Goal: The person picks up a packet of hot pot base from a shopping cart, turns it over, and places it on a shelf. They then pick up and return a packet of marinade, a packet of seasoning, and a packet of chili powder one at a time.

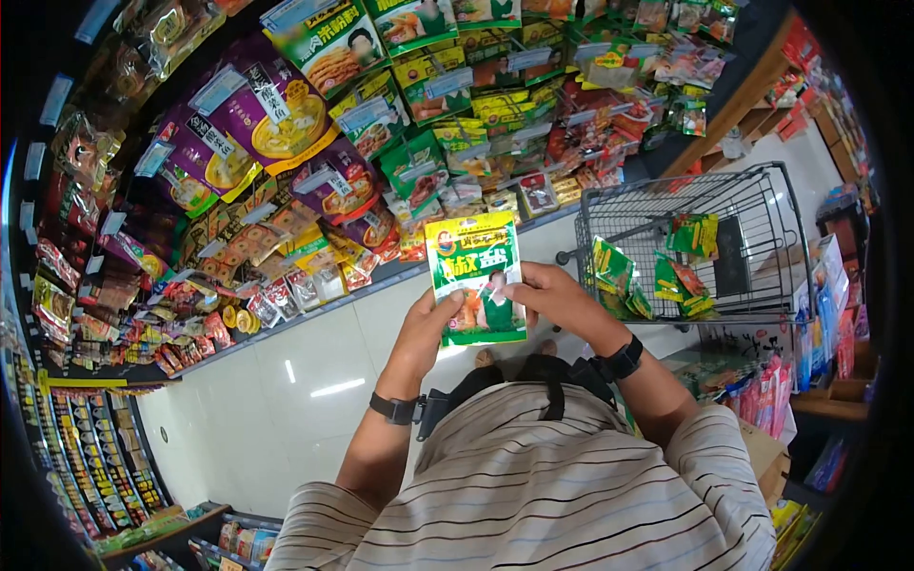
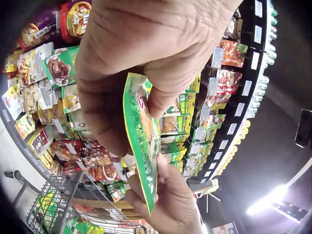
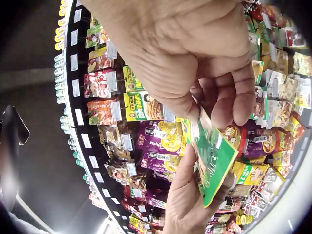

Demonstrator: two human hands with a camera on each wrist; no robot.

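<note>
A flat green, yellow and white seasoning packet (image 1: 479, 276) is held up in front of the person's waist, its printed front facing up. The left hand (image 1: 419, 328) pinches its left edge, thumb on the front and fingers behind. On the opposite edge the right hand (image 1: 560, 297) grips it the same way, thumb over the printed picture. Both wrist views show the packet (image 2: 142, 141) nearly edge-on between the two hands, with its green lower part (image 3: 214, 158) uppermost in the right wrist view.
A shelf rack of hanging packets (image 1: 433, 81) and purple bags (image 1: 271, 109) curves along the front and left. To the right stands a wire shopping cart (image 1: 752, 181) with several green and yellow packets (image 1: 614, 266) in it. Pale tiled floor (image 1: 257, 400) lies below.
</note>
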